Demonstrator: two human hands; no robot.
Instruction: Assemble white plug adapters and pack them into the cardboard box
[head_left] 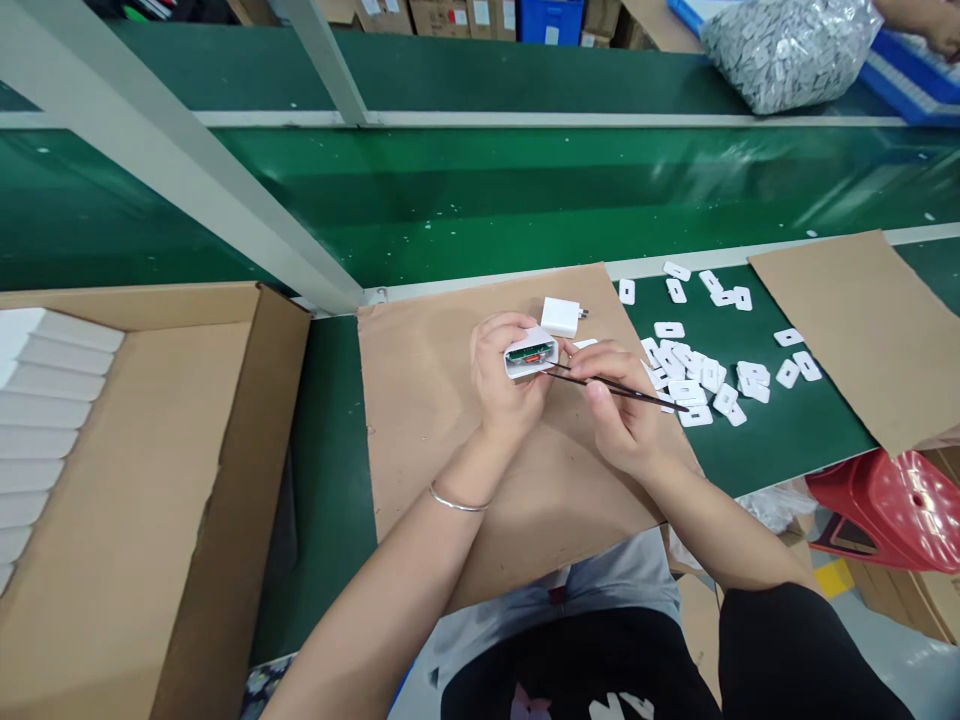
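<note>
Left hand (499, 385): wraps around a white case (543, 337), fingers clamped on its sides, the open end turned up toward the camera.
Right hand (628, 418): pinches a pair of dark tweezers (626, 389), thumb below and fingers above, the tips at the mouth of the case.
White case: sits raised in the left hand over a brown sheet (427, 400), its green circuit board (527, 352) and a small orange-red part showing inside.
Step in hand: fine work at the open end, by the look of it; whether the tips grip anything is too small to tell.
Next move: calls, in this judgement, for a firm left hold and a slight, straight shift of the tips, clear of the board.
Edges: the case's thin rim rings the tips closely, leaving little play inside; the sheet's right edge runs beneath the right forearm.
White charger (559, 317): lies just beyond the case, prongs pointing right, close enough to be nudged by a forward swing.
White plates (670, 329): lie scattered and heaped on the green bench (795, 440), the heap just beside the right hand and near the tweezers' rear end.
Open room: widest over bare brown sheet on the near and left sides, short of the cardboard box (251, 480) at far left.
</note>
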